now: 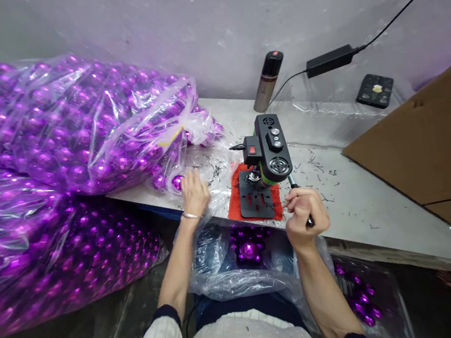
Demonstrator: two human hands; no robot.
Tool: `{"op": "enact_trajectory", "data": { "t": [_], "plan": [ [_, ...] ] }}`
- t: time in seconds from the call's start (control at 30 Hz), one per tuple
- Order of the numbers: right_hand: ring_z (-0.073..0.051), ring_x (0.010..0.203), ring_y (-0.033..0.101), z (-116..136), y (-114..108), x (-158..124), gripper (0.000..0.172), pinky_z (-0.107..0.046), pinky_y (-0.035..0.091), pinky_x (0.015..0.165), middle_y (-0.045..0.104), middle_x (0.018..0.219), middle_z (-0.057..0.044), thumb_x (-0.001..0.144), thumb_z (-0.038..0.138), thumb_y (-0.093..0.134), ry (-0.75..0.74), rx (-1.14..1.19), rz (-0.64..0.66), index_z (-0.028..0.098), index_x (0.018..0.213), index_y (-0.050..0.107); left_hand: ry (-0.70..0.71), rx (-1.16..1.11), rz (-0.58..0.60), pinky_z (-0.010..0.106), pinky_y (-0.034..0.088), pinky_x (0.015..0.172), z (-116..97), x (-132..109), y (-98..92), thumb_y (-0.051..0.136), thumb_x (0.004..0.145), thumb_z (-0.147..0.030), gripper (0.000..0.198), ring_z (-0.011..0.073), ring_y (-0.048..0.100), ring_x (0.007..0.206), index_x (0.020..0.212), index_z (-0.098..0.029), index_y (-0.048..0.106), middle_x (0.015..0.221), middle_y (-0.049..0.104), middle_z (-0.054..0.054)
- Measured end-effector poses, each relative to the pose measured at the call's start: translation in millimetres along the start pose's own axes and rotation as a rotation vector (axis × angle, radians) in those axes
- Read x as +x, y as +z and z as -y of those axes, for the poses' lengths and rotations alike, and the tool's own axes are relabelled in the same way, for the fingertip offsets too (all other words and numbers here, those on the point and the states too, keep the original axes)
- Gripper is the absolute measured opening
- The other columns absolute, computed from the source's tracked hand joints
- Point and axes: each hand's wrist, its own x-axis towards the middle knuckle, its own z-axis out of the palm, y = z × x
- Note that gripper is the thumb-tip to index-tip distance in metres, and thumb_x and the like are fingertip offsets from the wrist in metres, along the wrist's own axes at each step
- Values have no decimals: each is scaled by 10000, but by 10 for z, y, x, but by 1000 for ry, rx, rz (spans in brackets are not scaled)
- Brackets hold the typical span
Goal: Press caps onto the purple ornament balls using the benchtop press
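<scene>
My left hand (195, 191) is closed at the mouth of a clear bag, its fingertips against a shiny purple ball (177, 182). My right hand (306, 212) is wrapped round the black lever handle (310, 221) of a small press machine (273, 148). The machine has a black slotted base plate (255, 195) and stands on a red cloth (234, 201). Purple balls (248, 249) lie on clear plastic in the lap, below the table edge.
Big clear bags of purple balls (55, 125) fill the left. A spray can (268, 82), a power adapter (330, 61) and a cardboard box (427, 146) are beyond. Black scraps litter the table (351, 196). More balls (363, 298) lie in plastic at lower right.
</scene>
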Motion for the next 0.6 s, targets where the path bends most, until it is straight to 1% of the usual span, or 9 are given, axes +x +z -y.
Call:
{"op": "enact_trajectory", "data": {
  "t": [0.07, 0.1, 0.2, 0.3, 0.37, 0.4, 0.47, 0.53, 0.6],
  "plan": [
    [-140, 657, 631, -1, -5, 3, 311, -291, 468, 611, 548, 614, 31, 972, 133, 474, -12, -6, 12, 214, 675, 519, -169, 196, 9, 659, 305, 1178, 82, 245, -137, 441, 925, -144, 498, 427, 482, 1395, 1398, -19, 538, 1446, 544, 307],
    [-140, 663, 633, -1, -6, 4, 305, -290, 469, 614, 546, 614, 32, 970, 129, 476, -17, -7, 18, 213, 680, 520, -225, 261, 20, 668, 343, 1137, 101, 307, -189, 445, 907, -118, 506, 439, 506, 1356, 1394, -21, 541, 1412, 560, 314],
    [-138, 673, 631, -4, -2, -7, 292, -289, 469, 617, 544, 621, 34, 967, 126, 476, -23, -6, 18, 215, 693, 518, -324, 331, 41, 639, 458, 1005, 112, 307, -286, 486, 905, -157, 552, 464, 534, 1274, 1444, -37, 489, 1341, 574, 321],
    [-138, 673, 629, -13, 4, -27, 284, -287, 465, 612, 546, 629, 34, 967, 125, 473, -26, -5, 6, 217, 702, 517, -355, 270, 84, 591, 492, 973, 126, 246, -344, 573, 886, -245, 607, 463, 542, 1246, 1448, -43, 467, 1302, 575, 299],
    [-137, 676, 630, -22, 3, -37, 276, -286, 463, 610, 554, 637, 31, 966, 125, 476, -21, -3, 7, 216, 710, 519, -344, 146, 127, 562, 479, 1018, 142, 262, -373, 658, 830, -267, 582, 427, 569, 1221, 1371, -89, 538, 1263, 596, 244],
    [-137, 677, 631, -26, 1, -40, 273, -285, 464, 609, 558, 642, 30, 966, 124, 477, -20, -1, 11, 216, 713, 521, -338, 45, 134, 538, 474, 1041, 142, 285, -378, 696, 800, -273, 543, 399, 584, 1206, 1307, -119, 579, 1236, 609, 209],
    [-137, 678, 634, -30, -4, -41, 271, -283, 466, 606, 560, 645, 30, 967, 125, 477, -22, 1, 17, 216, 716, 522, -351, -250, 105, 467, 491, 1042, 111, 336, -358, 736, 780, -305, 467, 325, 618, 1158, 1206, -164, 610, 1184, 630, 146],
    [-139, 679, 636, -22, -7, -28, 276, -284, 468, 605, 555, 640, 31, 970, 125, 472, -26, 0, 16, 218, 714, 520, -414, -619, 81, 387, 540, 955, 25, 365, -286, 721, 817, -383, 434, 244, 657, 1045, 1180, -181, 595, 1128, 644, 101],
    [-143, 677, 636, 3, -7, 4, 287, -286, 462, 600, 540, 625, 32, 972, 124, 470, -15, -3, 10, 218, 704, 517, -487, -908, 115, 316, 563, 824, -106, 354, -173, 696, 854, -464, 453, 182, 668, 894, 1194, -184, 591, 1059, 656, 71]
  ]
}}
